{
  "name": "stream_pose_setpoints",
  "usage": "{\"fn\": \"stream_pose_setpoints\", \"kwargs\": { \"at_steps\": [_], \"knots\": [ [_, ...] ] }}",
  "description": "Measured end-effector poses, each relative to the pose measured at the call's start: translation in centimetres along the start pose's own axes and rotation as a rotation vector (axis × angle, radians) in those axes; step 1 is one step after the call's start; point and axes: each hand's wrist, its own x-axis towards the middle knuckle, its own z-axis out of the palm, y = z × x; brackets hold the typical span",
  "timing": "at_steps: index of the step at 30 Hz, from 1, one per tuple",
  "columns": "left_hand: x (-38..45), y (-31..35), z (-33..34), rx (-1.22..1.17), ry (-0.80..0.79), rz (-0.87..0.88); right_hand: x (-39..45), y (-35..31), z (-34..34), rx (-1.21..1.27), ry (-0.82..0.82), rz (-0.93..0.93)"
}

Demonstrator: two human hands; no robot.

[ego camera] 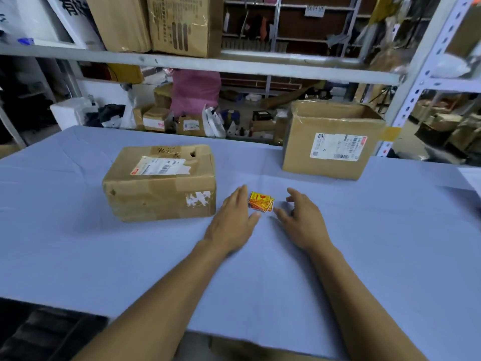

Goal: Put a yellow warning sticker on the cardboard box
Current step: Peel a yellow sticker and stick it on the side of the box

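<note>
A small stack of yellow warning stickers (261,201) with red print lies on the blue table cloth (78,256) at the centre. My left hand (233,222) rests flat just left of the stack, fingers extended and empty. My right hand (303,217) hovers just right of it, fingers spread and curled, holding nothing. A taped, dented cardboard box (161,182) with a shipping label on top lies left of my left hand. A second cardboard box (329,140) with a label on its front stands at the back right.
Metal shelving (182,62) runs across behind the table, bearing more cartons. A perforated shelf post (416,82) rises at the right beside the far box. Parcels and bags clutter the floor beyond the table's far edge. The near table edge is close to my body.
</note>
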Motion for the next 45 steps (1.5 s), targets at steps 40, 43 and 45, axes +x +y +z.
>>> {"fn": "stream_pose_setpoints", "kwargs": {
  "at_steps": [40, 43, 45],
  "knots": [
    [5.8, -1.2, 0.7, -0.730, 0.269, 0.063, 4.9, -0.8, 1.5, 0.546, 0.033, -0.067],
    [5.8, -0.8, 0.9, -0.778, 0.224, 0.076, 4.7, -1.1, 1.3, 0.699, -0.021, -0.041],
    [6.0, -0.9, 1.0, -0.778, 0.223, 0.066, 4.6, -1.3, 1.2, 0.731, -0.033, -0.044]
  ]
}}
